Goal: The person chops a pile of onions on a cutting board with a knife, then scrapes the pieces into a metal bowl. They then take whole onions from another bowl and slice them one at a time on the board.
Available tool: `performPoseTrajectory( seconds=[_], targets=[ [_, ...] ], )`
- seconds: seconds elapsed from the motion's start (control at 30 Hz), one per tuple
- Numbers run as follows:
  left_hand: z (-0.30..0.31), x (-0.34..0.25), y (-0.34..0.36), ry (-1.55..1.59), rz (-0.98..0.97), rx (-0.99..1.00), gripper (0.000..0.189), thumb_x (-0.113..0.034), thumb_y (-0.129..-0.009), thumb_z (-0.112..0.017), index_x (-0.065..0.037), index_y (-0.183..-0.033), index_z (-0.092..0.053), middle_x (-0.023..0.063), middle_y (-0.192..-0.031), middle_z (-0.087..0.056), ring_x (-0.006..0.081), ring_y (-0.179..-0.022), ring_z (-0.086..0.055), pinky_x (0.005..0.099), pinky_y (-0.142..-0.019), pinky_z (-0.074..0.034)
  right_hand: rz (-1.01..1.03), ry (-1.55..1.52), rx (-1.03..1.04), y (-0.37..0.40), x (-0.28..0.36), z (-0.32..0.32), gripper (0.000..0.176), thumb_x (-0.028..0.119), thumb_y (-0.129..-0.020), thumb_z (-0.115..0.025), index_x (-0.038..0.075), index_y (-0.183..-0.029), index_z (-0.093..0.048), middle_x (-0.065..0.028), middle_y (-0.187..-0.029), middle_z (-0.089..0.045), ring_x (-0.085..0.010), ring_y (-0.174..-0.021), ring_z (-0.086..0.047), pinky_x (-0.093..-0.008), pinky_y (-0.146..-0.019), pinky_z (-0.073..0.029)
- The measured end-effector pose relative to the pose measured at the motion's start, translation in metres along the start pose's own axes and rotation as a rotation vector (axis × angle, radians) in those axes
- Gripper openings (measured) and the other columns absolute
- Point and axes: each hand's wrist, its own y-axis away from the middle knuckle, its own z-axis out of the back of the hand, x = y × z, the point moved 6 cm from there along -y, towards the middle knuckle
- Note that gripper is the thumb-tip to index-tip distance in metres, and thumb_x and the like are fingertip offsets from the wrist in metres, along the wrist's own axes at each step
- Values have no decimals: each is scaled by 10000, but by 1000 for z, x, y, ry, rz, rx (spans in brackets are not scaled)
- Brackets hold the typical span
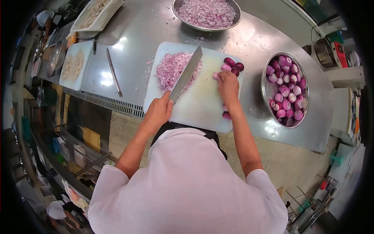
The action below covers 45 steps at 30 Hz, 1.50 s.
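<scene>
A big shiny steel table (132, 31) is filling the middle of the room. Light is bouncing off the table top in bright white spots. A long metal grate (105, 102) is running along the near edge of the table. Below the table, a pale speckled floor (288, 156) is showing. Left of the table, dark shelves (66, 148) are holding bottles and boxes.
</scene>
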Motion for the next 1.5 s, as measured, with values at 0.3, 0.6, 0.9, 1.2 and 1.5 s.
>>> performPoseTrajectory(
  seconds=[0.3, 0.6, 0.9, 1.2, 1.5],
  targets=[
    [-20, -16, -11, -120, -117, 2, 165, -38, -877, -543, 63, -1008, -537, 289, -668, -607, 487, -669, -613, 560, -608, -475, -12, -143, 121, 13, 19, -29, 120, -38, -793, -613, -1, -895, -665, -175, -921, -636, -379, -850, -613, -454, -744, -498],
    [-23, -12, -1, -187, -184, 113, 167, -21, -878, -504, 48, -1029, -511, 280, -635, -596, 475, -632, -615, 560, -584, -481, 39, -112, 79, 12, 37, -31, 131, -27, -799, -594, 2, -908, -661, -168, -905, -628, -375, -849, -600, -458, -747, -502],
    [-28, 4, 2, -283, -189, 177, 313, 6, -847, -541, 23, -1157, -506, 261, -651, -600, 459, -638, -608, 549, -586, -456, 3, -161, 26, 25, 36, -31, 149, -34, -774, -606, 14, -903, -662, -152, -901, -621, -365, -854, -594, -458, -742, -500],
    [-22, -6, 8, -239, -157, 233, 366, 4, -842, -536, 34, -1206, -508, 261, -657, -595, 451, -653, -609, 543, -605, -462, -17, -145, -10, 26, 29, -30, 123, -33, -788, -603, 11, -895, -644, -153, -891, -614, -372, -844, -587, -463, -729, -492],
    [-12, -13, 7, -214, -222, 187, 200, -7, -859, -504, 44, -1052, -505, 259, -641, -600, 466, -645, -609, 558, -588, -458, -27, -201, -61, 32, 27, -29, 121, -44, -778, -598, 4, -882, -634, -164, -888, -610, -378, -839, -585, -460, -732, -492]
  ],
)
